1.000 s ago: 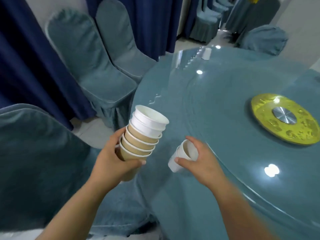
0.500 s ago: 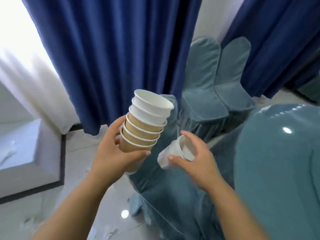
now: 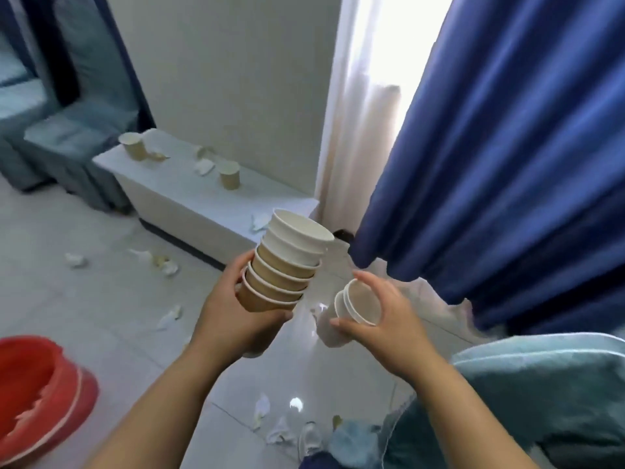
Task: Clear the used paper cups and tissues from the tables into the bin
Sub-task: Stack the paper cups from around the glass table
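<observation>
Those cups weigh basically nothing and the walls are thin paper, so they'll crush or go oval if you squeeze hard. The stack of paper cups [image 3: 287, 262] leans a bit to the right, brown ones at the bottom and white on top. Gripping low around the bottom cups is the right spot, though I'd guess the top ones could slide out if it tips further.

Your left hand [image 3: 233, 309] is wrapped round the base of that stack, thumb across the front and fingers behind. Your right hand [image 3: 389, 319] is curled round a nested pair of white cups [image 3: 358, 301], mouths facing you, thumb underneath and fingers over the top. Both loads are up in the air in front of you, near each other but not touching.

The red bin [image 3: 84, 394] sits on the floor at your lower left, well apart from both hands. Two brown cups [image 3: 132, 146] and some crumpled tissues [image 3: 204, 166] are waiting on the low white surface [image 3: 189, 194] by the wall, plus scraps [image 3: 168, 265] on the floor. If you want a free hand, dropping the pair into the top of the stack looks doable.
</observation>
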Demonstrator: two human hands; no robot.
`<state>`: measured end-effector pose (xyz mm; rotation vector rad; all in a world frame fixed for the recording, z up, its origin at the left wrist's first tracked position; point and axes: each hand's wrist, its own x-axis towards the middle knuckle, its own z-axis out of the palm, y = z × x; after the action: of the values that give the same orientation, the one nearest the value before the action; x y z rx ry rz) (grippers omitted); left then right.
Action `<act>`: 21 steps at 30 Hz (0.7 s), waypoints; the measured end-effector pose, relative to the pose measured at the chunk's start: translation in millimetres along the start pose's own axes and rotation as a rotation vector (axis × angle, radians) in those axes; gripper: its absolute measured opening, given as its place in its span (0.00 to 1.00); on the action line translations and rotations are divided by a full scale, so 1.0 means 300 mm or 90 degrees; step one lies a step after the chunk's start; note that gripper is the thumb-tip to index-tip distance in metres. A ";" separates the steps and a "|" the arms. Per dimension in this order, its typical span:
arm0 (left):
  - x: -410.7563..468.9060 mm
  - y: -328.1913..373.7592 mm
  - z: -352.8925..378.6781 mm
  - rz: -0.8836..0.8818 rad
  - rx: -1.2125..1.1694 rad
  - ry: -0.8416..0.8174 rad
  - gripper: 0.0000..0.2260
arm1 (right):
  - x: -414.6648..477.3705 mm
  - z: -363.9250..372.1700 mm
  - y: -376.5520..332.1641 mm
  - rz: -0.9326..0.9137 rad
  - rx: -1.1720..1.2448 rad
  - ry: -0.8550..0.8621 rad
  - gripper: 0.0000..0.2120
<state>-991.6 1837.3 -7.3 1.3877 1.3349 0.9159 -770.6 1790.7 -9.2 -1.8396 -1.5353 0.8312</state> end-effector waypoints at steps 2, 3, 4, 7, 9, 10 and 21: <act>0.028 -0.034 -0.030 -0.012 0.008 0.043 0.37 | 0.083 0.031 -0.012 -0.014 -0.035 -0.059 0.34; 0.042 -0.055 -0.053 -0.027 0.006 0.081 0.37 | 0.140 0.052 -0.024 -0.029 -0.047 -0.101 0.35; 0.055 -0.078 -0.074 -0.047 0.003 0.115 0.37 | 0.191 0.070 -0.036 -0.040 -0.061 -0.138 0.35; 0.073 -0.152 -0.136 -0.105 -0.003 0.203 0.37 | 0.327 0.127 -0.075 -0.076 -0.091 -0.226 0.35; 0.064 -0.205 -0.175 -0.144 -0.008 0.278 0.37 | 0.403 0.177 -0.099 -0.100 -0.090 -0.270 0.35; 0.050 -0.227 -0.194 -0.164 -0.016 0.313 0.37 | 0.433 0.205 -0.112 -0.109 -0.092 -0.289 0.35; -0.136 -0.437 -0.524 -0.359 -0.086 0.566 0.36 | 0.545 0.662 -0.374 -0.216 -0.150 -0.533 0.35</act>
<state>-1181.2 1809.9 -90.0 0.4026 2.1180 1.2363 -971.5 1979.5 -61.2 -1.3503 -2.4588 1.3913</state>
